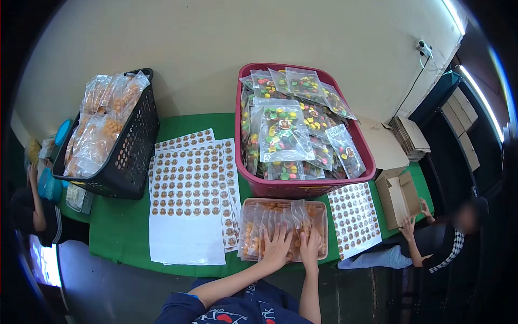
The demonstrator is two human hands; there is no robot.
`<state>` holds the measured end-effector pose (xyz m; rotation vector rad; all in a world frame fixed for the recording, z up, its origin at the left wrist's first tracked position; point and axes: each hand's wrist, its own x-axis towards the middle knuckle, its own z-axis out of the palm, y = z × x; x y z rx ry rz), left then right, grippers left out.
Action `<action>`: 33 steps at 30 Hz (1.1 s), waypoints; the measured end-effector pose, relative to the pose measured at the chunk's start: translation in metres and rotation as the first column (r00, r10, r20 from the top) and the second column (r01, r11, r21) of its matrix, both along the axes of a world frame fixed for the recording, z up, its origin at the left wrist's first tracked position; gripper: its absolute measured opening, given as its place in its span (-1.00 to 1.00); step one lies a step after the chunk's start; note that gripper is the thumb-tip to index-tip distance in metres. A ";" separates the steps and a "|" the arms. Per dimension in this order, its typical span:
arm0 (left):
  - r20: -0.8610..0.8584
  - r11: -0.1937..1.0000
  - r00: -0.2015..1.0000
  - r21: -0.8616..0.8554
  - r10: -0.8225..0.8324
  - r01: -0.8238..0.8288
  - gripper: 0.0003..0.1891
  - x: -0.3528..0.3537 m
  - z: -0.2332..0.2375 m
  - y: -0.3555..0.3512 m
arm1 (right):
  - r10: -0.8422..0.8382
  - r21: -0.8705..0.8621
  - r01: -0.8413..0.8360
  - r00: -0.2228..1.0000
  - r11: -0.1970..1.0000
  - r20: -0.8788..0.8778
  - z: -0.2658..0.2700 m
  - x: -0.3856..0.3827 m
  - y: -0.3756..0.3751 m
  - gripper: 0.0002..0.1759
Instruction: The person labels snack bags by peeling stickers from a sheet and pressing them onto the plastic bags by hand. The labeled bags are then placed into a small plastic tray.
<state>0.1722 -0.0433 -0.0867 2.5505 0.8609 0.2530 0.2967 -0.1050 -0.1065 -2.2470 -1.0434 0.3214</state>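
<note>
A shallow pinkish tray (322, 215) at the table's front edge holds a row of clear packets (252, 229) with round orange snacks inside. My left hand (277, 244) lies over the packets near the tray's middle, its fingers stretched out and spread. Beside it, my right hand (309, 246) rests on the packets at the tray's right side, fingers extended; its fingertips touch the plastic. Just behind the tray stands a maroon basket (307, 189), heaped with clear pouches (284, 132) of colourful round candies bearing a round brown label.
Sticker sheets (186, 237) lie left of the tray, another sheet (355, 218) right. A black basket (127, 162) of orange-snack packets stands at left. At right, a person's hands touch an open cardboard box (398, 200), near stacked cardboard (410, 137). Another person stands far left.
</note>
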 end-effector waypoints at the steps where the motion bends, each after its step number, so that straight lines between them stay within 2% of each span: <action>1: 0.003 1.000 1.000 -0.001 0.000 0.000 -0.12 0.001 -0.002 0.001 | 0.005 0.024 -0.004 0.999 1.000 -0.039 -0.001 0.002 0.001 -0.30; 2: 0.017 1.000 1.000 -0.002 -0.002 0.002 -0.15 0.001 -0.005 0.001 | 0.011 0.046 -0.008 0.997 0.999 -0.080 0.000 0.003 0.002 -0.31; 5: 0.035 1.000 0.999 0.009 -0.021 0.021 -0.25 0.000 -0.009 0.000 | 0.005 0.118 -0.002 1.000 0.993 -0.029 0.004 0.004 0.008 -0.33; 7: 0.015 0.998 0.999 0.041 -0.051 0.050 -0.29 -0.001 -0.012 -0.001 | 0.054 -0.002 -0.054 0.998 0.999 0.015 0.009 0.004 0.008 -0.30; 8: 0.020 0.998 0.998 0.041 -0.054 0.053 -0.28 -0.002 -0.013 -0.001 | 0.083 -0.060 -0.081 0.996 0.995 0.037 0.011 0.006 0.010 -0.29; 11: 0.035 0.999 0.999 0.019 -0.039 0.038 -0.26 -0.007 -0.003 0.001 | 0.138 -0.048 -0.138 0.990 0.989 -0.008 0.005 0.012 0.011 -0.21; 13: 0.049 0.999 0.999 -0.033 -0.007 0.009 -0.24 -0.010 0.004 0.005 | 0.163 -0.072 -0.161 0.986 0.984 0.032 0.011 0.010 0.009 -0.21; 16: 0.110 0.998 0.992 -0.011 0.055 -0.054 -0.22 -0.011 0.002 0.005 | 0.197 -0.060 -0.194 0.979 0.979 0.054 0.007 0.011 0.004 -0.24; 20: 0.097 0.999 0.994 -0.020 0.045 -0.043 -0.22 -0.012 0.000 0.002 | 0.189 -0.080 -0.184 0.980 0.980 0.055 0.006 0.011 0.004 -0.25; 23: 0.094 1.000 0.995 -0.006 0.023 -0.022 -0.21 -0.012 -0.003 0.001 | 0.229 0.010 -0.235 0.956 0.972 0.182 0.007 0.007 0.005 -0.26; 26: 0.095 0.999 0.995 0.030 0.009 -0.012 -0.23 -0.014 -0.002 0.002 | 0.228 -0.073 -0.222 0.969 0.972 0.095 0.011 0.005 0.000 -0.28; 29: 0.103 0.999 0.995 0.051 0.005 -0.010 -0.25 -0.011 0.000 0.001 | 0.229 -0.043 -0.225 0.963 0.973 0.143 0.004 0.005 -0.006 -0.29; 33: 0.090 0.999 0.996 0.045 0.026 -0.030 -0.26 0.003 -0.004 0.001 | 0.191 -0.023 -0.190 0.980 0.981 0.047 0.001 0.006 -0.010 -0.28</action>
